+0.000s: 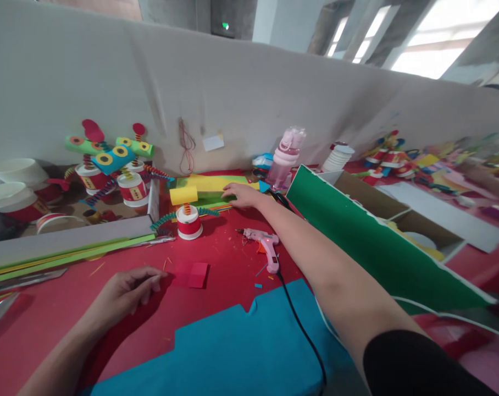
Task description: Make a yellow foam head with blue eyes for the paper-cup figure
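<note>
Contact with the glue gun (262, 236) is possible if I retract low: right hand (242, 195), loosely spread, is at far yellow paper (210, 180); left hand (129, 289), curled narrow, contents I cannot tell, lies left of red paper (198, 275).

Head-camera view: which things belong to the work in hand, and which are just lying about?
Likely part:
yellow-headed cup figure
pink glue gun
yellow paper by the right hand
red paper square near the left hand

Probably lying about:
pink water bottle
white card

Beyond a pale partition (233, 82), what look like windows (433, 49) glow brightly.
</note>
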`<state>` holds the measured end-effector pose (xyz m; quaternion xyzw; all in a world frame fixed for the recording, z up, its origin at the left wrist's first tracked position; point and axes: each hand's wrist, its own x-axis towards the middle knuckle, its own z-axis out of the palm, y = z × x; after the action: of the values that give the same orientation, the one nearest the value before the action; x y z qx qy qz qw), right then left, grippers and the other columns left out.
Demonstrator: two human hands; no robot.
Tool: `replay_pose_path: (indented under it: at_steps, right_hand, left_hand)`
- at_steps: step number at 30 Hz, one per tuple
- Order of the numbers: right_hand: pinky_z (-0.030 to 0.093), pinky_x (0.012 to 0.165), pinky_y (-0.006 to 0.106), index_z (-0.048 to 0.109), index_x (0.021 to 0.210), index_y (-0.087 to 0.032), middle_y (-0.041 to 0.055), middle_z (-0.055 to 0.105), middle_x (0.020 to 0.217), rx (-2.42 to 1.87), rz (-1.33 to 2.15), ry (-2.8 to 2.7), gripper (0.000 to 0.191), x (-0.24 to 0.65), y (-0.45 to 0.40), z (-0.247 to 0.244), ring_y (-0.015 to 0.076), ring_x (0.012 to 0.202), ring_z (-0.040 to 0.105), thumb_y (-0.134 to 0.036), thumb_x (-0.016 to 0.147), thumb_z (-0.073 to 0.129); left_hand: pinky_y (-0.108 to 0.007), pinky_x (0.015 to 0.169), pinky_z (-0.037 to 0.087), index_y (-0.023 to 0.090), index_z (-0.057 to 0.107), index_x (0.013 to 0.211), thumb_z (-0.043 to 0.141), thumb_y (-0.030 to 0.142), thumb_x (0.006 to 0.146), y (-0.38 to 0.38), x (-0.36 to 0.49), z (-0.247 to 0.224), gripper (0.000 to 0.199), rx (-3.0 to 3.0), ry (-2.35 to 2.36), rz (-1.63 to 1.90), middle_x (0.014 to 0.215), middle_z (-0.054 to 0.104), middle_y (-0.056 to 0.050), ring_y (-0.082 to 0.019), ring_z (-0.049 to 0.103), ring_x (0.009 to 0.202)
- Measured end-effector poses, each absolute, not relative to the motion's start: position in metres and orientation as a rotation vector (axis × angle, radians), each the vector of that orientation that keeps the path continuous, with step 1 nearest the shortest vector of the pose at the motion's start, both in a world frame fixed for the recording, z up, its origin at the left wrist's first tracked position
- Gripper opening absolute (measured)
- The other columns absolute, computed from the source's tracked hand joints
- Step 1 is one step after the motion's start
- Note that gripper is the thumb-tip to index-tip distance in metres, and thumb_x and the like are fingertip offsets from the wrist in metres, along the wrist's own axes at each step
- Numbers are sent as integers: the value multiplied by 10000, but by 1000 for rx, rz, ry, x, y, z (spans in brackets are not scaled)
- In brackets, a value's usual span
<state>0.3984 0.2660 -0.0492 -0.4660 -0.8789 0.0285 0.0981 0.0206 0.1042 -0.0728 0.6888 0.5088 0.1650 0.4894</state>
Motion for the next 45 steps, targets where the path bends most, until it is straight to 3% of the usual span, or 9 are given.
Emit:
replay_pose_path:
  at_steps: [3, 9, 19, 28, 34, 40, 45]
  right_hand:
    - [409, 926, 325, 596, 1168, -170, 113, 538, 1269, -1371, 29, -2723, 488, 399, 262, -49, 240, 1128, 518, -204, 685, 660]
    - [425, 856, 304, 599, 1133, -188, 105, 577, 1209, -1401, -48, -2785, 386, 400, 265, -48, 236, 1076, 550, -217, 749, 632]
    - [409, 809, 290, 634, 1068, -188, 94, 621, 1111, -1434, -6, -2836, 361, 400, 271, -37, 231, 994, 576, -280, 723, 690]
    - [409, 777, 271, 651, 1002, -179, 99, 634, 1080, -1456, -19, -2798, 290, 395, 265, -41, 220, 976, 584, -227, 718, 675]
    - [399, 773, 277, 664, 939, -152, 130, 648, 1045, -1534, -61, -2737, 196, 389, 255, -42, 233, 963, 581, -171, 763, 580]
    - [391, 805, 280, 602, 1029, -149, 84, 636, 1031, -1398, -35, -2398, 327, 397, 264, -45, 193, 920, 566, -67, 764, 428]
    - [398, 846, 275, 670, 770, -133, 82, 606, 1103, -1353, 62, -2362, 281, 397, 265, -51, 180, 971, 570, -27, 736, 411]
  left_hand:
    - [-161, 436, 323, 197, 647, 973, 497, 551, 819, 106, 18, -77, 414, 1673, 1242, 391, 697, 562, 2, -75, 442, 538]
    - [-171, 441, 351, 186, 649, 954, 501, 548, 811, 106, 17, -77, 416, 1695, 1236, 403, 724, 579, -13, -87, 459, 544]
    - [-162, 423, 327, 178, 644, 971, 504, 560, 800, 105, 19, -73, 442, 1674, 1261, 372, 675, 544, -3, -84, 434, 531]
    - [-156, 420, 321, 178, 643, 929, 508, 566, 798, 106, 19, -73, 431, 1687, 1263, 375, 604, 496, 21, -81, 421, 515]
    - [-165, 439, 342, 181, 646, 984, 496, 548, 814, 106, 17, -77, 432, 1685, 1233, 398, 759, 585, -18, -80, 444, 548]
    - [-167, 445, 343, 175, 650, 989, 508, 526, 813, 106, 18, -76, 418, 1671, 1224, 400, 755, 584, -22, -85, 451, 559]
    - [-162, 437, 334, 179, 648, 997, 502, 528, 810, 105, 21, -72, 422, 1668, 1240, 385, 766, 588, -23, -86, 447, 562]
